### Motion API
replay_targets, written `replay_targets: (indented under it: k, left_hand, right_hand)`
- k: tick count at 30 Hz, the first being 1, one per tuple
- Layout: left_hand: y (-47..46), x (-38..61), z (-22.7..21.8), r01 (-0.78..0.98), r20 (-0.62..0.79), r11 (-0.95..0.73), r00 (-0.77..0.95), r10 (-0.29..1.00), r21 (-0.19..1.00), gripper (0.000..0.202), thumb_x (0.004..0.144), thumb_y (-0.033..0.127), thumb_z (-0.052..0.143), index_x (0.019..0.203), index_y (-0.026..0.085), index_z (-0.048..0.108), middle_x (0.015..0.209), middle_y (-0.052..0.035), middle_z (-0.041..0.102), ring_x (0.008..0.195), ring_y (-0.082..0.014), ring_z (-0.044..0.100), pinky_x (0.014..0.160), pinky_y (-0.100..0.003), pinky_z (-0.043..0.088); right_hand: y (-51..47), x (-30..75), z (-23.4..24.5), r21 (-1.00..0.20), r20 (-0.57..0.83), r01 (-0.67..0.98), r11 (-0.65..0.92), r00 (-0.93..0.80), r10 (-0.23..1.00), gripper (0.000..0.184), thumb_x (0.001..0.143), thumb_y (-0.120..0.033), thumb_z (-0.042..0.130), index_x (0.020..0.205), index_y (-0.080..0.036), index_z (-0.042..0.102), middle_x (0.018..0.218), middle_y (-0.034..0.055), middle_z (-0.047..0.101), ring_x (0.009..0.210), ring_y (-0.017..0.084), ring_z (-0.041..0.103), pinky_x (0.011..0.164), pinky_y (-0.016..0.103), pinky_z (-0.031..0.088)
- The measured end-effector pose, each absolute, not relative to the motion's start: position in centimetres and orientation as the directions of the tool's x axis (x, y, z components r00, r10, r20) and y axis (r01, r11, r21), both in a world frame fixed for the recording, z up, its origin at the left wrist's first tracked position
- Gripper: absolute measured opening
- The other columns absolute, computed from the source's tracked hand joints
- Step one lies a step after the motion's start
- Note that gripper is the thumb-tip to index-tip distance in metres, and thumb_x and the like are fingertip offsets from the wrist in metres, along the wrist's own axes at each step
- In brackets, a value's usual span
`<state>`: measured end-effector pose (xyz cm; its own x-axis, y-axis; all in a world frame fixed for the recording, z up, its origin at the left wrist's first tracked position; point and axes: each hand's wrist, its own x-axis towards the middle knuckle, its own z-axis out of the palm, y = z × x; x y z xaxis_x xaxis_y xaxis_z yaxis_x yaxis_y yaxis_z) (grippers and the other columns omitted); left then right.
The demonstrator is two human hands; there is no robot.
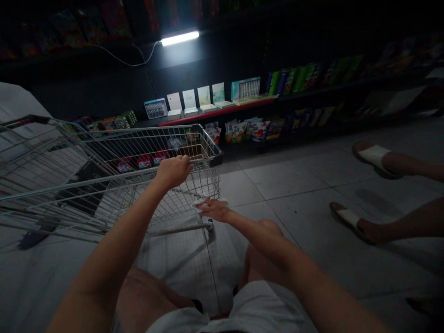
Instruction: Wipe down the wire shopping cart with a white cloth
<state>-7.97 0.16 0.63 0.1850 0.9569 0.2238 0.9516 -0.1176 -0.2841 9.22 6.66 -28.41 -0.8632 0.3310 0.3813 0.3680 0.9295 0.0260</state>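
A metal wire shopping cart [166, 199] stands in front of me, its near end to the right. My left hand [174, 170] is closed around the cart's upper side rail, close to the black plastic corner. Lower down, my right hand [215, 209] presses a white cloth [225, 202] against the wire side near the cart's end; most of the cloth is hidden under the palm and fingers. A caster [210, 225] shows just below that hand. Through the wires, red packages [144, 161] are visible, but I cannot tell whether they lie in the cart or behind it.
Behind the cart runs a dark shelf with notebooks [204, 98] on display and snack bags [248, 130] underneath. A lit tube lamp [180, 38] hangs above. At the right, another person's sandalled feet [373, 157] rest on the tiled floor [294, 185]. My bent knees are close below my arms.
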Motion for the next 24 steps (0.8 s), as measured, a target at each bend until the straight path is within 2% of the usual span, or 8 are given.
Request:
replay_targets:
  k: [3, 5, 8, 11, 13, 17, 21, 24]
  left_hand:
    - [-0.2, -8.5, 0.7, 0.951, 0.215, -0.104, 0.171, 0.961, -0.292, 0.043, 0.1, 0.049, 0.028, 0.112, 0.02, 0.058, 0.109, -0.0113, 0.071, 0.095, -0.0272, 0.068, 0.07, -0.034, 0.044]
    - [-0.4, -8.6, 0.7, 0.951, 0.216, -0.097, 0.165, 0.962, -0.294, 0.043, 0.1, 0.049, 0.028, 0.111, 0.02, 0.058, 0.109, -0.0109, 0.071, 0.096, -0.0271, 0.068, 0.069, -0.033, 0.043]
    - [-0.4, -8.9, 0.6, 0.951, 0.226, -0.088, 0.159, 0.961, -0.296, 0.044, 0.1, 0.05, 0.028, 0.109, 0.02, 0.059, 0.109, -0.0109, 0.071, 0.097, -0.0276, 0.068, 0.069, -0.034, 0.043]
    - [-0.5, -9.3, 0.3, 0.952, 0.234, -0.068, 0.142, 0.962, -0.298, 0.045, 0.099, 0.051, 0.027, 0.109, 0.021, 0.059, 0.11, -0.0109, 0.07, 0.096, -0.0278, 0.068, 0.07, -0.034, 0.043]
    - [-0.5, -9.6, 0.2, 0.951, 0.24, -0.058, 0.135, 0.961, -0.303, 0.046, 0.1, 0.051, 0.026, 0.109, 0.021, 0.059, 0.109, -0.0106, 0.071, 0.094, -0.0278, 0.068, 0.069, -0.034, 0.043]
    - [-0.8, -10.0, 0.2, 0.948, 0.235, -0.054, 0.133, 0.963, -0.313, 0.045, 0.099, 0.051, 0.027, 0.107, 0.021, 0.06, 0.109, -0.0103, 0.071, 0.095, -0.0268, 0.068, 0.068, -0.033, 0.042]
    - [-1.0, -10.3, 0.4, 0.949, 0.218, -0.032, 0.104, 0.97, -0.313, 0.046, 0.099, 0.053, 0.026, 0.107, 0.022, 0.06, 0.112, -0.0099, 0.071, 0.099, -0.025, 0.067, 0.069, -0.032, 0.041]
    - [-1.2, -10.7, 0.5, 0.948, 0.211, -0.03, 0.102, 0.972, -0.317, 0.05, 0.1, 0.054, 0.022, 0.105, 0.021, 0.06, 0.11, -0.0095, 0.071, 0.099, -0.0247, 0.067, 0.068, -0.031, 0.041]
  right_hand:
    - [7.8, 11.2, -26.9, 0.05, 0.36, 0.314, 0.948, -0.891, 0.276, 0.023, 0.092, -0.024, 0.058, 0.101, -0.039, 0.073, 0.127, -0.007, 0.067, 0.106, 0.016, 0.059, 0.085, 0.029, 0.052]
    - [8.8, 12.6, -24.6, 0.047, 0.399, 0.32, 0.946, -0.874, 0.276, 0.026, 0.094, -0.024, 0.056, 0.108, -0.039, 0.072, 0.129, -0.0057, 0.066, 0.107, 0.017, 0.059, 0.086, 0.03, 0.051]
    - [10.1, 13.6, -20.0, -0.031, 0.616, 0.386, 0.922, -0.719, 0.321, 0.031, 0.097, -0.026, 0.054, 0.12, -0.04, 0.068, 0.129, -0.0034, 0.066, 0.108, 0.017, 0.058, 0.094, 0.031, 0.05]
    - [10.9, 13.1, -17.2, -0.116, 0.772, 0.417, 0.902, -0.533, 0.346, 0.029, 0.097, -0.028, 0.055, 0.118, -0.042, 0.069, 0.126, -0.0038, 0.066, 0.107, 0.015, 0.056, 0.101, 0.032, 0.048]
    - [10.9, 12.3, -17.9, -0.123, 0.752, 0.421, 0.899, -0.551, 0.361, 0.029, 0.097, -0.027, 0.055, 0.118, -0.042, 0.069, 0.127, -0.0036, 0.066, 0.11, 0.016, 0.056, 0.104, 0.033, 0.048]
    - [9.6, 10.6, -23.9, -0.101, 0.552, 0.458, 0.883, -0.713, 0.433, 0.031, 0.099, -0.024, 0.049, 0.117, -0.036, 0.07, 0.126, 0.0002, 0.067, 0.115, 0.019, 0.056, 0.105, 0.041, 0.049]
    - [7.9, 10.3, -29.1, -0.083, 0.469, 0.425, 0.902, -0.781, 0.411, 0.026, 0.096, -0.021, 0.053, 0.103, -0.031, 0.076, 0.121, 0.001, 0.068, 0.11, 0.018, 0.059, 0.098, 0.037, 0.054]
    - [7.4, 10.7, -30.2, -0.059, 0.435, 0.393, 0.918, -0.817, 0.378, 0.028, 0.093, -0.016, 0.056, 0.104, -0.033, 0.075, 0.123, -0.0009, 0.068, 0.11, 0.017, 0.059, 0.095, 0.034, 0.056]
